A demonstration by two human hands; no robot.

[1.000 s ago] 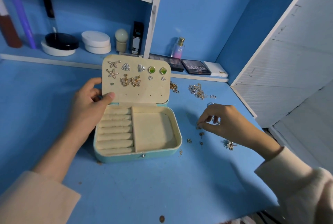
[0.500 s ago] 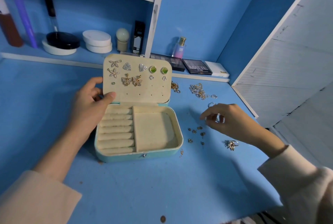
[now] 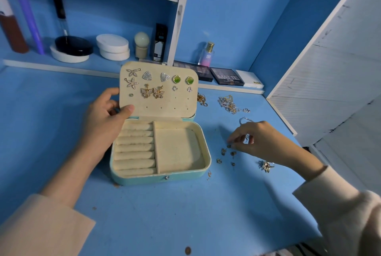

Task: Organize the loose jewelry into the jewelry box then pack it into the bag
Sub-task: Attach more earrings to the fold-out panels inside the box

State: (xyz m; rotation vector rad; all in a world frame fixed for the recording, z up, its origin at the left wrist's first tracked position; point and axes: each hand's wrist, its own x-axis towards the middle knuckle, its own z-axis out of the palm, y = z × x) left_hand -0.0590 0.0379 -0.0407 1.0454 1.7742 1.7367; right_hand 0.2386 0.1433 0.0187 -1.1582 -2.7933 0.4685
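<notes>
Standing open, jewelry box (image 3: pixel 144 180) with earrings (image 3: pixel 152 93) pinned inside lid (image 3: pixel 165 104).

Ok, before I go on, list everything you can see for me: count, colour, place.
jewelry box: one, teal with cream lining, table centre, lid up.
pinned earrings: about eleven, gold, silver, green, in the lid.
loose gold pieces: about five, table right of box.
flower ring: one, gold, near right wrist.
chain heap: one, silver-gold, table's back right.
palettes: two, dark, low shelf behind box.
perfume bottle: one, pink, behind palettes.
compacts: two, white, stacked, same shelf, left.
table: one, blue.
left hand: grips lid's left edge.
right hand: fingers pinch one loose piece.
</notes>
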